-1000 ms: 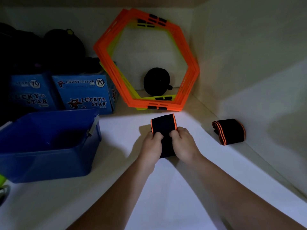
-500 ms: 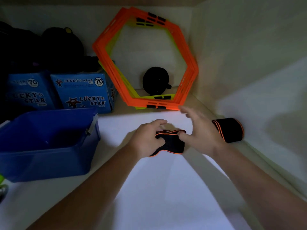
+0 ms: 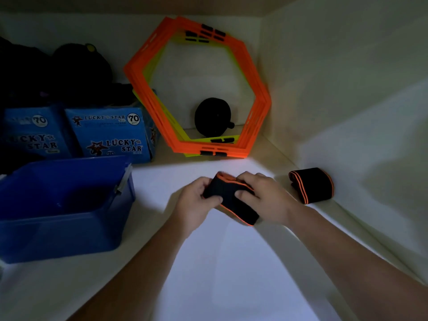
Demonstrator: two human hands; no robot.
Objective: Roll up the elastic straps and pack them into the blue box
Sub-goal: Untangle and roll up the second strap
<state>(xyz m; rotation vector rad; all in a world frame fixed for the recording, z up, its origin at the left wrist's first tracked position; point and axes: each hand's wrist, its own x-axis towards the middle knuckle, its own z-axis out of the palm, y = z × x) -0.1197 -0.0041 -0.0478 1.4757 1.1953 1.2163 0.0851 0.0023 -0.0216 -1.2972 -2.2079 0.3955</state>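
Left hand [image 3: 198,201] fingers are being curled round the rolled end of a black, orange-edged elastic strap [image 3: 231,201], and the right hand [image 3: 266,198] is being clamped on the same strap, thumb pinching its top. The strap is being held low over the white shelf [image 3: 231,262], its loose end trailing toward five o'clock. A second strap [image 3: 311,185] is being left folded at three o'clock, beside the wall. The blue box [image 3: 69,228] is being kept open at nine o'clock, well apart. Orange hexagonal rings [image 3: 262,105] are being leaned upright at twelve o'clock.
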